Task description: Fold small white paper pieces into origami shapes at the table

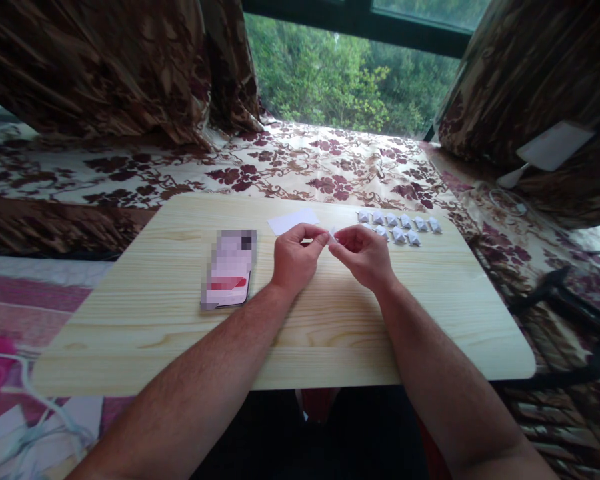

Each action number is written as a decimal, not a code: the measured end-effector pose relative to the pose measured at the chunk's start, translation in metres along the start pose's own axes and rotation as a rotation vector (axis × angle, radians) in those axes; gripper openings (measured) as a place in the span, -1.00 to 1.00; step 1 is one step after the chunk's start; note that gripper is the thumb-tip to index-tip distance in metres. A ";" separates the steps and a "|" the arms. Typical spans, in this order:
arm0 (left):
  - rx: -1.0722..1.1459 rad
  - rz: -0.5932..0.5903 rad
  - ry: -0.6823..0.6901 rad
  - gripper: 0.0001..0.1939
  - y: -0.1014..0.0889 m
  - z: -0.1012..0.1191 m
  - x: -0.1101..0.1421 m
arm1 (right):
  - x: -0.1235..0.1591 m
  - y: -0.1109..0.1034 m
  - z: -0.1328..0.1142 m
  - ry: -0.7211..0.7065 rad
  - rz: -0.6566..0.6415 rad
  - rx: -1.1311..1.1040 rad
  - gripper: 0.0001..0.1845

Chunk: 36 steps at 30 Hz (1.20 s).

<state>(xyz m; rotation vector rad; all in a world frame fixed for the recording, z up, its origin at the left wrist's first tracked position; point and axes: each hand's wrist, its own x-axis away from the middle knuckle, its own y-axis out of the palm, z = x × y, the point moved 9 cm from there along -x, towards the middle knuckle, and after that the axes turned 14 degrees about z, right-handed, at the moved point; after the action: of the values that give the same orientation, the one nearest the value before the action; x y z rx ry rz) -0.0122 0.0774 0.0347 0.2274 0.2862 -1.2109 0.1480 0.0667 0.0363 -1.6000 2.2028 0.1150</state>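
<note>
Over the middle of the wooden table, my left hand and my right hand meet fingertip to fingertip. Both pinch a small piece of white folded paper, mostly covered by the fingers. A flat sheet of white paper lies just beyond my left hand. Behind and to the right of my right hand, several small folded paper pieces with raised points sit in two rows. My right hand hides part of the nearer row.
The light wood table has rounded corners. A phone, partly pixelated, lies left of my hands. Behind is a ledge with floral cloth under a window. A white lamp stands at right, near a black chair.
</note>
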 end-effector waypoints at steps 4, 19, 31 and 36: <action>0.005 -0.002 -0.006 -0.81 0.000 -0.001 0.000 | 0.001 0.000 0.002 0.008 -0.008 0.018 -0.67; -0.018 -0.040 0.020 -0.77 0.004 -0.004 0.001 | 0.000 -0.004 -0.012 -0.145 0.049 0.015 -0.80; -0.042 -0.046 0.090 -0.83 0.006 0.001 0.004 | 0.000 -0.008 -0.015 -0.203 0.081 0.022 -0.91; -0.047 -0.058 0.114 -0.84 0.007 0.001 0.006 | 0.000 -0.009 -0.016 -0.212 0.097 0.022 -0.93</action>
<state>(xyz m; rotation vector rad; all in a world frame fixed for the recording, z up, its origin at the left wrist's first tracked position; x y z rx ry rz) -0.0040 0.0739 0.0334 0.2491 0.4222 -1.2490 0.1520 0.0586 0.0522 -1.4000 2.1092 0.2738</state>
